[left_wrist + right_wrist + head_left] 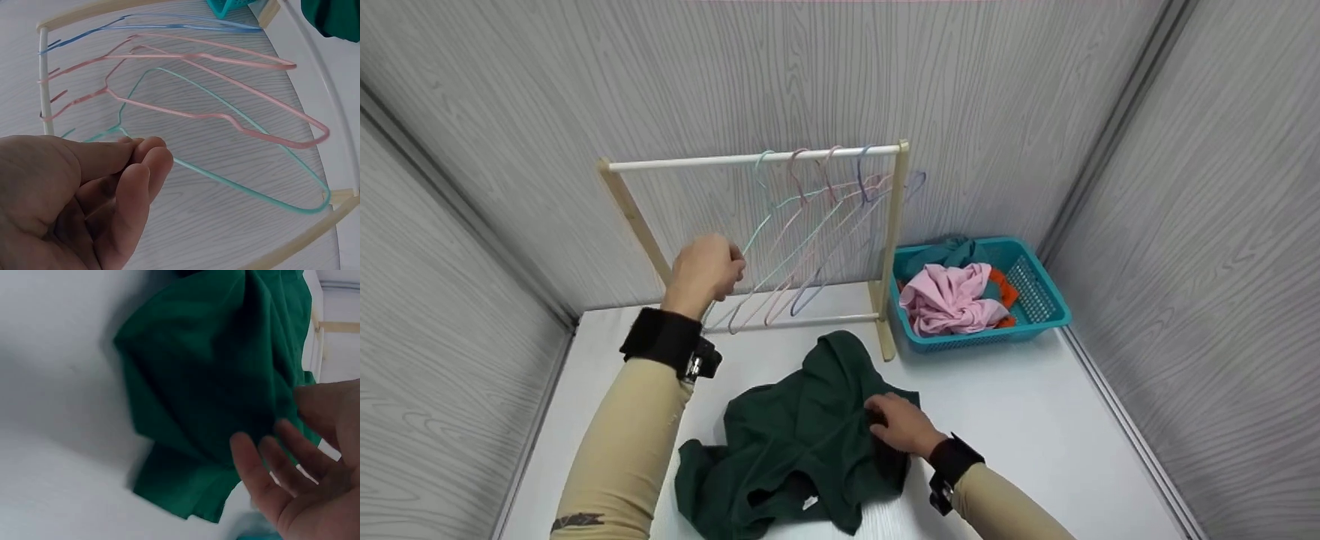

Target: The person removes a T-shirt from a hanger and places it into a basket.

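My left hand (705, 270) pinches one side of a mint-green clothes hanger (242, 187), thumb against fingertips. The hanger's hook still sits over the white rod (682, 161) of a small wooden rack. Below, a dark green shirt (802, 427) lies crumpled on the white table, a small pale label showing at its neck opening. Over the shirt's right side is my right hand (907, 424), its fingers spread and loosely bent in the right wrist view, with no cloth between them. Whether those fingertips touch the fabric is unclear.
Two pink hangers (197, 115) and a blue hanger (185, 26) hang farther right on the rod. Right of the rack stands a teal plastic basket (1039, 300) with pink cloth (949, 300), orange cloth (1003, 289) and teal-green cloth (949, 253). Grey wood-grain panels surround the table.
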Available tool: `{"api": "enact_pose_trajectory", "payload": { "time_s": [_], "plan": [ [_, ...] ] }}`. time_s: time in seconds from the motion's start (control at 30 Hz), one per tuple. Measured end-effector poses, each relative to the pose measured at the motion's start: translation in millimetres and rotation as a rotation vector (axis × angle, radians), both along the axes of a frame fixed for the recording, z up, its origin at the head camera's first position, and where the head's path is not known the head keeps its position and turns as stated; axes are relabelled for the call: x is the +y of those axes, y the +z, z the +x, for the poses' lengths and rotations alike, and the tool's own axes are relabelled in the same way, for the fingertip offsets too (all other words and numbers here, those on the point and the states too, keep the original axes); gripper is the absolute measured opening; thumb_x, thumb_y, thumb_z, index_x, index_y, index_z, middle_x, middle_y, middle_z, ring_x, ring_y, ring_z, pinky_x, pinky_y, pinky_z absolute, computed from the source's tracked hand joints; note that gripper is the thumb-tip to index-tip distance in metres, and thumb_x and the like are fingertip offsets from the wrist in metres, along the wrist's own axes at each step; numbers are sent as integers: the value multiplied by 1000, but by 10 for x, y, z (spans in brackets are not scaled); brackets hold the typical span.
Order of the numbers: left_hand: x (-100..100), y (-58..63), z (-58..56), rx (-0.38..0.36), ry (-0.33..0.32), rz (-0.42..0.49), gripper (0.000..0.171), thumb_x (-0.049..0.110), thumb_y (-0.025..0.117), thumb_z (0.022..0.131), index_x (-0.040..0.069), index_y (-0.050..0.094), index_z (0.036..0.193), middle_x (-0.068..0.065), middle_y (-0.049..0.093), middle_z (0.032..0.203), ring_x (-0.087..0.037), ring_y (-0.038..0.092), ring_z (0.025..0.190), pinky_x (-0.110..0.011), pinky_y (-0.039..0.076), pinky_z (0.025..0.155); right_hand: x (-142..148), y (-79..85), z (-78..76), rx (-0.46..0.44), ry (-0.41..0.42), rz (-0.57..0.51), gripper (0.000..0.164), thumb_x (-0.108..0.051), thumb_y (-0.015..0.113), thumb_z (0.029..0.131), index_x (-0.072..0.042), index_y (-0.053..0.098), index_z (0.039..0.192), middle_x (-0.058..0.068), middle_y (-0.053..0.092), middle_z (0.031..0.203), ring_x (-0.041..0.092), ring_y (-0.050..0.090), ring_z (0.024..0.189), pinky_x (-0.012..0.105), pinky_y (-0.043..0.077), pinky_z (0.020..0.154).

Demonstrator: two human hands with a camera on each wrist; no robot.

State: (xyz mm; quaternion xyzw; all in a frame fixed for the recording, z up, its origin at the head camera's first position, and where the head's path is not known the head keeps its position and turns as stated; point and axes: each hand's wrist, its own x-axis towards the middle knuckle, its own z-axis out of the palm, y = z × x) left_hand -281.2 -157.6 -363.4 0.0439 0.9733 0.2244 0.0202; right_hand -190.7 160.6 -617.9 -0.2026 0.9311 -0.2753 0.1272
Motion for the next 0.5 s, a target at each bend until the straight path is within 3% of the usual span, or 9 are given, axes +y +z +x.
{"api": "enact_pose_trajectory", "payload": {
  "time_s": [0.13, 0.27, 0.37, 0.5],
  "plan": [
    [-123, -126, 168, -10, -9, 9, 25, 18, 52, 99, 0, 70, 103, -13, 73, 88, -13, 66, 58, -24, 49, 54, -258, 19, -74, -43, -23, 105, 63, -34, 70, 89, -23, 43, 145, 17, 38, 148, 42, 42, 133, 61, 44, 97],
    [-297, -303, 390, -87, -16, 50, 24, 18, 54, 98, -1, 70, 103, -13, 74, 89, -14, 68, 64, -22, 52, 53, -541, -37, -68, -57, 66, 306, 91, -55, 75, 78, -40, 25, 152, 14, 12, 163, 51, 26, 142, 63, 45, 95],
    [-407, -447, 567, -189, -26, 86, 23, 16, 56, 98, -1, 69, 104, -12, 74, 89, -13, 68, 65, -24, 55, 54, -714, -134, -21, -35, 115, 464, 99, -64, 78, 68, -46, 25, 151, 14, 8, 164, 52, 27, 141, 56, 52, 91],
    [-477, -665, 767, -278, -26, 119, 19, 14, 58, 96, 0, 70, 101, -10, 73, 85, -14, 67, 63, -26, 56, 53, -860, -278, 42, -17, 101, 601, 99, -67, 82, 60, -48, 35, 146, 15, 11, 163, 50, 33, 139, 47, 55, 87]
  ]
}}
